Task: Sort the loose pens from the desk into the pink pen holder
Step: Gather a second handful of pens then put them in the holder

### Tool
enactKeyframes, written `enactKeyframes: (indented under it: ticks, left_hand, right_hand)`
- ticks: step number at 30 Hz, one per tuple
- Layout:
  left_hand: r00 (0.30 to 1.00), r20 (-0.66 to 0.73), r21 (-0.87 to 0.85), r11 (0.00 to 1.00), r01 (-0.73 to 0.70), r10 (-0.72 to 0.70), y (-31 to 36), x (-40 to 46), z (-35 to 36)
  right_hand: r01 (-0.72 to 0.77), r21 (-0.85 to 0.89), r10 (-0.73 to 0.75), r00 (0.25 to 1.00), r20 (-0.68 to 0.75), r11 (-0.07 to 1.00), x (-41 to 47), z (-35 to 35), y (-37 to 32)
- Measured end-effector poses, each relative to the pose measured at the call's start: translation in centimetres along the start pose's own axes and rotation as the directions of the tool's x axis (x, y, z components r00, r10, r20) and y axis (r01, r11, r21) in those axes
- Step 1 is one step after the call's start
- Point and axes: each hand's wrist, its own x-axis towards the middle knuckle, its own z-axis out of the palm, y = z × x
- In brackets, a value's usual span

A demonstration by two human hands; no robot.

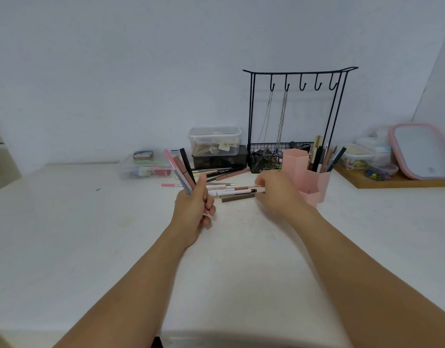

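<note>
Left hand full of pens, right hand down on the loose pile.

Left hand [194, 209] is clenched around a bunch of pens [180, 169], fanned up and tilted left, above the middle of the desk [91, 234]. Right hand [276, 194] sits low over the right end of the loose pens [229, 187], fingers curled at a white pen's [231, 191] tip; blurred, can't tell if it actually grips it. Loose pens lie flat mid-desk, toward the back edge. Pink pen holder [308, 177] stands just right of the right hand, several pens upright in its rear compartment. Behind: black wire rack [299, 109] with chains on hooks, clear boxes [214, 140], wooden tray [392, 183] at the right edge.
</note>
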Motion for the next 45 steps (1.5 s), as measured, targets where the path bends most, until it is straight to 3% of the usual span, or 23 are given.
enactKeyframes:
  ticks: [5,13,17,20,22,23,25,27,29,36,41,45]
  left_hand:
    - [0.999,-0.033,0.043,0.999,0.026,-0.024,0.0,0.2,0.0]
    - [0.998,-0.027,0.058,0.997,0.057,-0.056,-0.1,0.3,-0.1]
    - [0.999,-0.024,0.081,0.996,0.038,-0.037,0.0,0.1,0.0]
    - [1.000,-0.031,0.049,0.999,0.009,-0.007,-0.1,0.1,0.1]
    - [1.000,-0.022,0.032,0.999,-0.006,0.007,-0.1,0.1,0.1]
    - [1.000,-0.011,0.036,0.999,-0.014,0.014,0.0,0.1,0.1]
    - [0.999,0.014,0.063,0.998,-0.030,0.029,0.0,0.0,0.2]
    - [0.998,0.035,0.074,0.996,-0.046,0.043,0.1,-0.2,0.2]
    - [0.996,0.063,0.062,0.996,-0.065,0.061,0.1,-0.2,0.2]
    - [0.986,0.074,0.032,0.988,-0.154,0.151,-0.4,-0.1,0.4]
    - [0.987,0.072,0.081,0.985,-0.153,0.147,-0.5,-0.1,0.5]
    - [0.993,0.045,0.106,0.988,-0.114,0.110,-0.4,-0.1,0.7]
  right_hand:
    - [0.003,-0.153,0.011,0.996,0.090,0.988,-0.1,1.2,0.7]
    - [0.050,-0.189,-0.029,0.993,0.112,0.981,0.1,1.0,0.3]
    - [0.117,-0.149,-0.083,0.972,0.218,0.982,0.2,1.0,0.4]
    - [0.103,0.006,-0.102,0.979,0.178,0.995,0.0,0.8,0.3]
    - [0.049,0.229,-0.072,0.993,0.095,0.972,-0.4,0.6,-0.3]
    - [0.003,0.417,-0.044,0.995,0.091,0.909,-0.6,0.4,-0.8]
    - [-0.098,0.782,-0.046,0.986,0.160,0.616,-1.1,0.3,-2.3]
    - [-0.146,0.915,-0.093,0.977,0.194,0.377,-1.8,0.7,-3.9]
    - [-0.159,0.936,-0.117,0.972,0.204,0.315,-2.5,1.7,-5.3]
    - [-0.067,0.948,-0.132,0.985,0.113,0.311,-3.6,3.2,-6.9]
    - [-0.147,0.963,-0.085,0.982,0.170,0.224,-3.9,3.4,-6.8]
    - [-0.085,0.913,-0.102,0.985,0.136,0.399,-3.5,3.8,-6.8]
